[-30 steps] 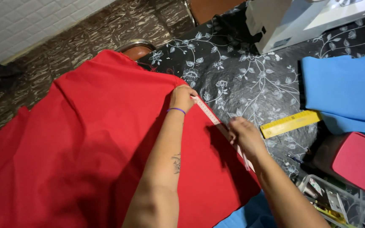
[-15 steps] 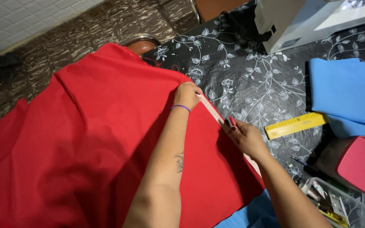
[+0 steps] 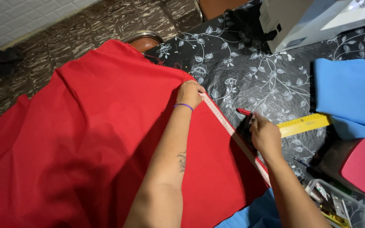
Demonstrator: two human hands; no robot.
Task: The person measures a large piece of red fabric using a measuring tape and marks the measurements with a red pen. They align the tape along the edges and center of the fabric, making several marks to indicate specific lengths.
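Observation:
A large red cloth (image 3: pixel 93 139) lies spread over a table with a black floral cover (image 3: pixel 250 71). A pale measuring tape (image 3: pixel 229 128) runs along the cloth's right edge. My left hand (image 3: pixel 189 93) presses the tape's far end down at the cloth's corner; a purple band circles that wrist. My right hand (image 3: pixel 264 135) rests at the cloth's edge over the tape and holds a red marker (image 3: pixel 244 112), whose tip points away over the table cover.
A yellow ruler (image 3: pixel 305 124) lies right of my right hand. Folded blue cloth (image 3: pixel 351 97) sits at the right, a pink-lidded box (image 3: pixel 359 166) below it, and a clear box of small items (image 3: pixel 334 202) nearby. A white sewing machine (image 3: pixel 313 21) stands at the back.
My right hand has shifted off the tape toward the table cover, and the red marker now shows in it. My left hand stays pressed on the cloth's corner.

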